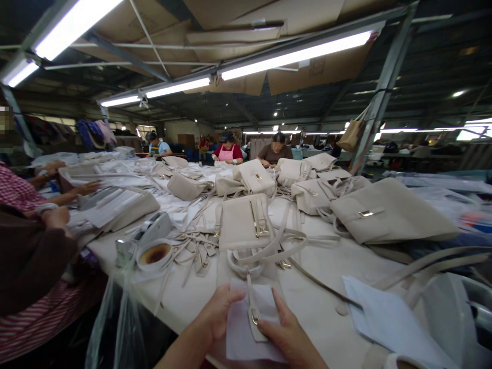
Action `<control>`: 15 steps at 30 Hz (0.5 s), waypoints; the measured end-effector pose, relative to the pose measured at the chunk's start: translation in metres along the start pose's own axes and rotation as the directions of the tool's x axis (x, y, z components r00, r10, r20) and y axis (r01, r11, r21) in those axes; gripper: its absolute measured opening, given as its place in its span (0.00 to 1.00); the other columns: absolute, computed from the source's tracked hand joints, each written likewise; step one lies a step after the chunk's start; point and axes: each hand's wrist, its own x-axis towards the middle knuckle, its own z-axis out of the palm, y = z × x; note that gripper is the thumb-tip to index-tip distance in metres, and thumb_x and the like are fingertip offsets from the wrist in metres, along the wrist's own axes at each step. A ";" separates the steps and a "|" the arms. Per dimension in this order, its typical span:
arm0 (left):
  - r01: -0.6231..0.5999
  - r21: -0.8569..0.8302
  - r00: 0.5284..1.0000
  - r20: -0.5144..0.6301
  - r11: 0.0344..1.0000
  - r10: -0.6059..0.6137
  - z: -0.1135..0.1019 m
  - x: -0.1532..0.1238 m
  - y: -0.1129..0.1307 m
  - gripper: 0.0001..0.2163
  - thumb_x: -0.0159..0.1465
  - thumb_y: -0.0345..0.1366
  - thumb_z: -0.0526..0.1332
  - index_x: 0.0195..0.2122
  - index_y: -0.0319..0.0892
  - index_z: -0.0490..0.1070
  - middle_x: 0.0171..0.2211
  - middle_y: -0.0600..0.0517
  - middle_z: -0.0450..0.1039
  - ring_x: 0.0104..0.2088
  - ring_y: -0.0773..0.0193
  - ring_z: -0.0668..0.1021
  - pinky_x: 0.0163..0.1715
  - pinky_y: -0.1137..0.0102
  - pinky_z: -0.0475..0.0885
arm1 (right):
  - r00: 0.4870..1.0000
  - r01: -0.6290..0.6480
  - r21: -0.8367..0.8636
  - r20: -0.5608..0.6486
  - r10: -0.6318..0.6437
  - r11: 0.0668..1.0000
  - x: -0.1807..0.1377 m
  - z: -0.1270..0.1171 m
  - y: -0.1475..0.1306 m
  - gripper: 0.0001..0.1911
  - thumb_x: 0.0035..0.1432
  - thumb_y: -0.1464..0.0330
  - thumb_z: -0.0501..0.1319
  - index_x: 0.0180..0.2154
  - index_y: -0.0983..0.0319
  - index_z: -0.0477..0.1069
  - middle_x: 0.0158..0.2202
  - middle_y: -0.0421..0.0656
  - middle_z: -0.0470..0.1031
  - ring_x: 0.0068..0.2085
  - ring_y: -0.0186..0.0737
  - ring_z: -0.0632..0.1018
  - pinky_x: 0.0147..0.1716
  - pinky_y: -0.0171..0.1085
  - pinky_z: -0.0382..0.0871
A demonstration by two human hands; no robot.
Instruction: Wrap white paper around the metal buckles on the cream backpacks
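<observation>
At the near table edge, my left hand (219, 310) pinches the left side of a white paper sheet (240, 346), thumb on top and fingers hidden underneath. The thumb of my right hand (286, 328) presses on the end of a beige strap (258, 334) lying over that sheet; my right fingers are partly behind the paper. A gold buckle (254, 316) sits on the strap just beside this thumb. The strap leads up to a beige handbag (238, 223) with a gold zipper, lying in front of my hands. Part of its handle (244, 261) has a pale wrapping.
Several beige bags (255, 177) pile up across the table, with a larger bag (388, 210) at right. Left are a tape dispenser (154, 228), a tape roll (154, 254) and loose straps (200, 251). Paper sheets (392, 318) lie right. Co-workers' arms (57, 218) reach in from the left.
</observation>
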 end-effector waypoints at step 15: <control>-0.016 0.213 0.997 -0.076 0.977 0.033 0.002 0.008 0.005 0.13 0.39 0.25 0.63 0.29 0.35 0.74 0.23 0.51 0.76 0.25 0.61 0.75 0.30 0.67 0.71 | 0.970 -0.245 0.371 0.085 0.230 0.896 -0.013 0.005 -0.011 0.26 0.45 0.57 0.69 0.43 0.66 0.75 0.35 0.50 0.83 0.37 0.49 0.82 0.37 0.41 0.75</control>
